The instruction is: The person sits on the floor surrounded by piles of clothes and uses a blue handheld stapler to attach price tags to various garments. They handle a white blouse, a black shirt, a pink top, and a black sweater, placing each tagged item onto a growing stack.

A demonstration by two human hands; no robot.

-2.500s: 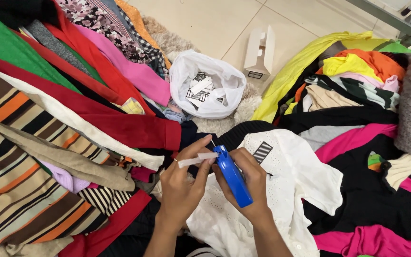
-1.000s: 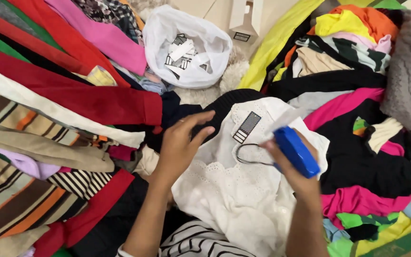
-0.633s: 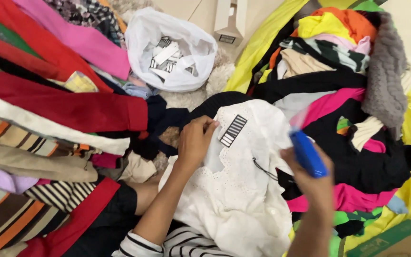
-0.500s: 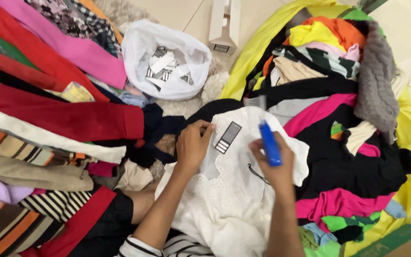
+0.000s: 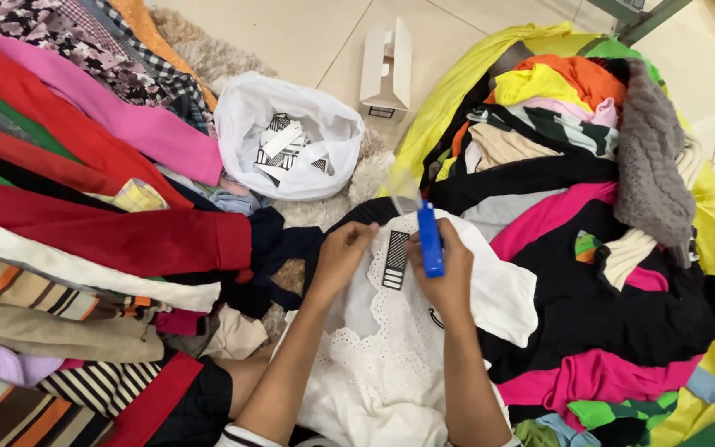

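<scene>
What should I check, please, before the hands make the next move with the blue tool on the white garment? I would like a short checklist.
1. Right hand grips the blue tagging tool firmly: ok, fingers wrap its body.
2. Left hand holds the white lace garment beside the striped tag: ok.
3. Tool tip lines up with the tag: cannot tell, the tip points up, away from the camera.
4. Left fingers clear of the tool tip: ok, they stay lower left of it.
5. White bag of tags within reach: ok, it lies open just ahead.
6. Garment flat under the tag: not ok, the fabric is bunched.
</scene>
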